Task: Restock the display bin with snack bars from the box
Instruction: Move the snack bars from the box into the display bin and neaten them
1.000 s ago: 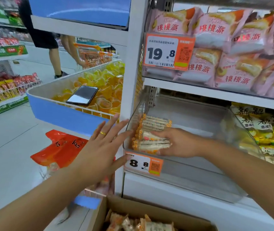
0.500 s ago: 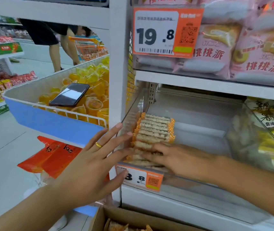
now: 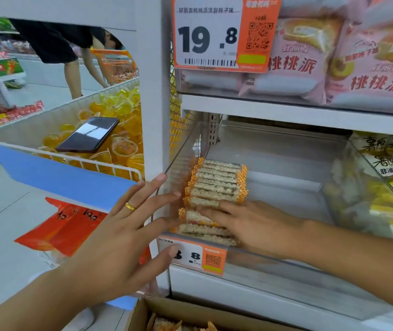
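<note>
A row of snack bars in clear wrappers with orange ends stands packed in the left front corner of the clear display bin. My right hand lies inside the bin, its straight fingers pressing on the nearest bars. My left hand, with a gold ring, is spread flat against the bin's outer left wall and the white shelf post, the thumb on the orange price tag. The cardboard box with more bars shows at the bottom edge.
A wire basket of yellow jelly cups with a black phone on top stands to the left. Pink snack bags fill the shelf above. Yellow packets fill the neighbouring bin on the right. A person bends over an orange cart behind.
The view has moved closer to the bin. My right hand has pushed the bars together toward the back and now lies flat over the front ones. My left hand stays against the bin's side.
</note>
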